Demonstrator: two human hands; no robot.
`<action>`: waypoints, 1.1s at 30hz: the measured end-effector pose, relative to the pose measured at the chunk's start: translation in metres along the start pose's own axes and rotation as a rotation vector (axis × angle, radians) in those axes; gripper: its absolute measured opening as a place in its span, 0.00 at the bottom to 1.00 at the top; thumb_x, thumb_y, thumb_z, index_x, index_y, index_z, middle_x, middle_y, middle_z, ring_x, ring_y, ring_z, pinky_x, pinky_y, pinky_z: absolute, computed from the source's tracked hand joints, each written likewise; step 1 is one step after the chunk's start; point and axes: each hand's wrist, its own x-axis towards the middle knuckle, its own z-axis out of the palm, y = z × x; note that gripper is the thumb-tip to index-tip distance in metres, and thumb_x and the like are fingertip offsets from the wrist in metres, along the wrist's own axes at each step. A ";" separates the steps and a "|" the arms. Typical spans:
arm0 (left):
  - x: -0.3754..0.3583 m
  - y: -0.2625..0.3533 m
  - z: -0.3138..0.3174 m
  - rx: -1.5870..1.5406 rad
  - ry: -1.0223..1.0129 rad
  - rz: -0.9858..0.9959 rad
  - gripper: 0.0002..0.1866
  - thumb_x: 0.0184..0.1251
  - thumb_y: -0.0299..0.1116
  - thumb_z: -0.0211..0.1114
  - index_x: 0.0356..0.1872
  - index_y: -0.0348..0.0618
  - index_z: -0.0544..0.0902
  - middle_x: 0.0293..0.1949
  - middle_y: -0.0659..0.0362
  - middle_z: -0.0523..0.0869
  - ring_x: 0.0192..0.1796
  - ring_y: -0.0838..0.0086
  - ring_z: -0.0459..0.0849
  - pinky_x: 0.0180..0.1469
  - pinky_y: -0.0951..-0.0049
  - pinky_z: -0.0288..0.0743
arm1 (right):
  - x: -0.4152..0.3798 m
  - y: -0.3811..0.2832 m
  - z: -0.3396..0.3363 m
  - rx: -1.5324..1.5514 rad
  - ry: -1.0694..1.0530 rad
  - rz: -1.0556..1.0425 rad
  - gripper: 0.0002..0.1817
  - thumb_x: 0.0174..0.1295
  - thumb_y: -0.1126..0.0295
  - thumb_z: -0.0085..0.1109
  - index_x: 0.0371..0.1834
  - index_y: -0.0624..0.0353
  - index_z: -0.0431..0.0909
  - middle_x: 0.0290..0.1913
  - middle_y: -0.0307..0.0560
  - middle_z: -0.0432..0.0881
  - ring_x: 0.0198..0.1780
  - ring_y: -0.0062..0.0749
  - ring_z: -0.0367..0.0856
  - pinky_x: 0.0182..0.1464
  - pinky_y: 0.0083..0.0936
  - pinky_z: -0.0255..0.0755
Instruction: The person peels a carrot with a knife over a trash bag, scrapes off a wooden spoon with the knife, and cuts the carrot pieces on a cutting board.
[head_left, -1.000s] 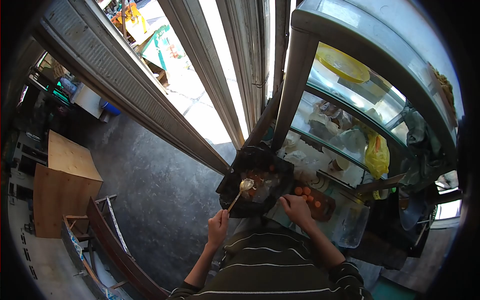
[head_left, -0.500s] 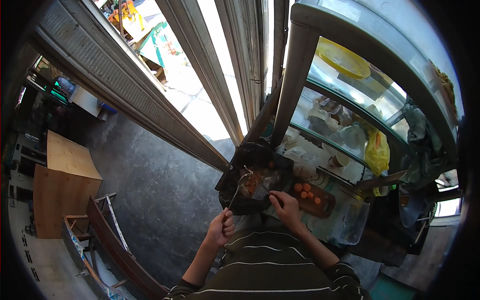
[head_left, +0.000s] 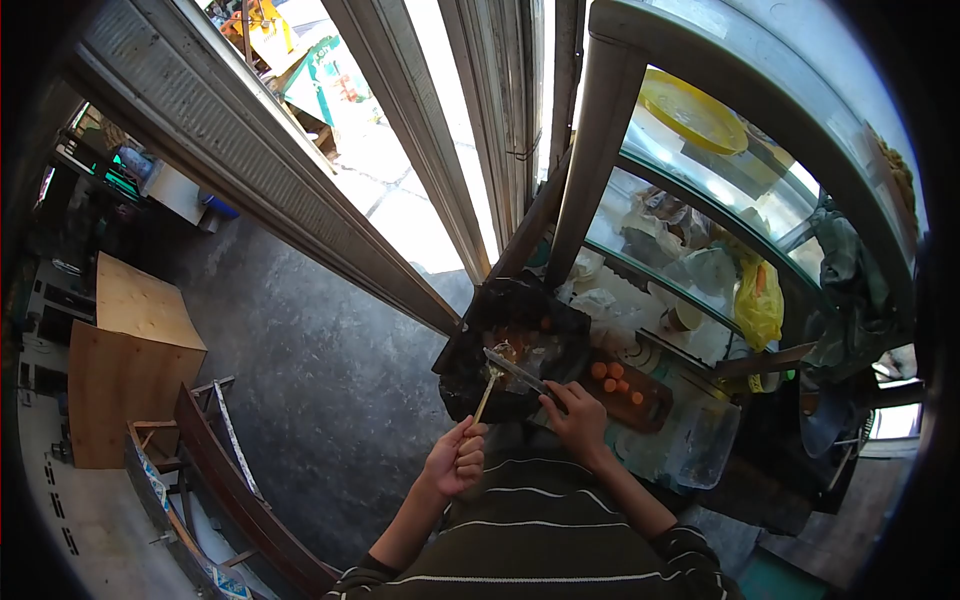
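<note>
My left hand [head_left: 456, 462] grips the handle of a long metal spoon [head_left: 488, 384] whose bowl reaches into a black pan [head_left: 470, 370] with orange pieces and pale food in it. A knife [head_left: 515, 371] is held in my right hand [head_left: 577, 417], its blade pointing left over the pan and crossing the spoon's tip. Just right of that hand, a wooden cutting board [head_left: 650, 412] carries several orange carrot slices [head_left: 610, 379].
A glass display case [head_left: 720, 170] with bowls, bags and a yellow lid stands behind the board. A clear plastic container [head_left: 705, 455] sits at the counter's right end. Metal shutter rails [head_left: 400, 150] run diagonally on the left; a wooden cabinet [head_left: 130, 360] stands on the grey floor.
My right hand moved from the cutting board to the pan and now holds the knife over it. My left hand drew back slightly with the spoon, which turned more upright.
</note>
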 end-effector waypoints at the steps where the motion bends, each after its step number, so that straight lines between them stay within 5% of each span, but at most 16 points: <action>1: 0.000 0.000 0.000 0.010 0.004 -0.001 0.16 0.73 0.44 0.37 0.25 0.50 0.59 0.12 0.68 0.51 0.13 0.84 0.48 0.13 0.82 0.41 | 0.001 0.001 -0.001 -0.024 0.024 -0.008 0.13 0.55 0.61 0.58 0.40 0.55 0.79 0.28 0.42 0.76 0.27 0.36 0.78 0.29 0.29 0.70; 33: 0.007 0.001 0.007 -0.072 -0.027 -0.007 0.16 0.72 0.44 0.39 0.25 0.49 0.60 0.12 0.68 0.50 0.13 0.84 0.48 0.13 0.81 0.42 | 0.001 0.011 -0.004 -0.100 0.115 0.008 0.12 0.53 0.63 0.60 0.38 0.56 0.80 0.27 0.42 0.75 0.28 0.36 0.77 0.30 0.29 0.70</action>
